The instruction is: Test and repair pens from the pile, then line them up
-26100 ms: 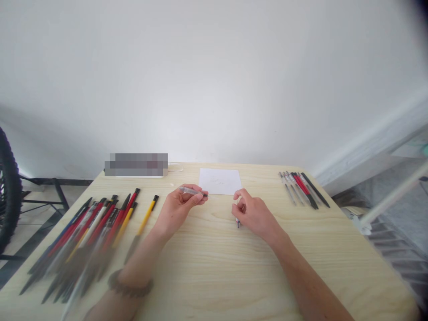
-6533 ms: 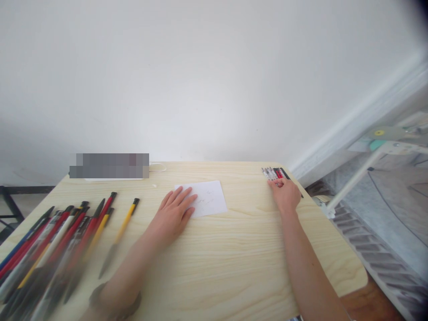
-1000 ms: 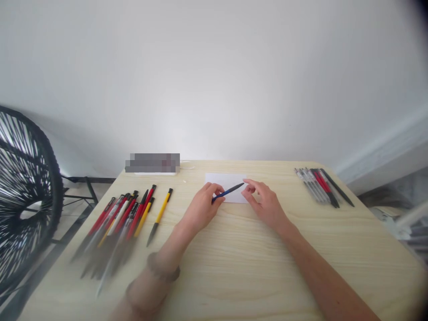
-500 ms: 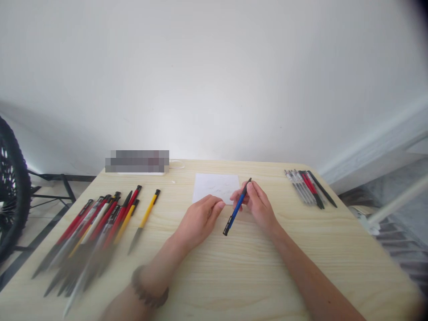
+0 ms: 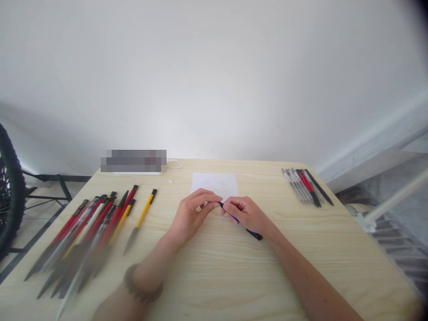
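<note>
A blue pen with black ends is held between both hands above the table. My right hand is closed round its barrel, hiding part of it. The clip end sticks out below that palm, toward the lower right. My left hand, with a dark beaded bracelet on the wrist, pinches the pen's black tip with thumb and fingers. Just behind the hands lies a white sheet of paper with faint scribbles, its near part covered by them.
On the left lies a loose pile of red, yellow, white and clear pens, with a yellow pen apart from it. Several clear, red and black pens lie side by side at the right. A blurred-out object stands at the back left.
The blue pen has turned, so its clip end now points lower right and its tip points left. My left hand has taken hold of the tip.
</note>
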The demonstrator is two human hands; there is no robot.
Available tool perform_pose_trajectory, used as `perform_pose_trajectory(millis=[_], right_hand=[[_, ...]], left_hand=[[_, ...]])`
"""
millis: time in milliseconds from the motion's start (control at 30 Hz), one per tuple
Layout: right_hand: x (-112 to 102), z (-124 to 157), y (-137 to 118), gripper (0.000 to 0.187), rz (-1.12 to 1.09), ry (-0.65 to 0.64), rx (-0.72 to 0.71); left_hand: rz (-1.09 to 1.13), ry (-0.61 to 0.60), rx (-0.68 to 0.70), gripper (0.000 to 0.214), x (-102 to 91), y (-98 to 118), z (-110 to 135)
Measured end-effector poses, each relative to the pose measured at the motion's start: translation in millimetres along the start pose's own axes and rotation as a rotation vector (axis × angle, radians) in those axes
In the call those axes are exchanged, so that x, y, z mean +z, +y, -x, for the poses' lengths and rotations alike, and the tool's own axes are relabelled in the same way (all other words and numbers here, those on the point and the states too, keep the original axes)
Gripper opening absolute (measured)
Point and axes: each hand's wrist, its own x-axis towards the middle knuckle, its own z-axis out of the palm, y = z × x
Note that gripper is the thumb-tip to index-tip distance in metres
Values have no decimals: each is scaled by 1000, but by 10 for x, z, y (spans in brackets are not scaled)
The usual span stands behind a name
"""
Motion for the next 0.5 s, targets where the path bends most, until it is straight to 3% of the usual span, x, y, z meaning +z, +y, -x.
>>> perform_pose_trajectory(millis=[133, 267, 500], right_hand=[[-62, 24, -40, 26, 9, -114, -3], [-130, 36, -84, 29, 107, -199, -30], [-88, 52, -139, 31, 327, -141, -70]], left_hand=[[-48, -26, -24, 9, -2, 4, 6], [-108, -136, -38, 11, -41, 25, 12], [-261, -291, -43, 13, -113, 63, -7]])
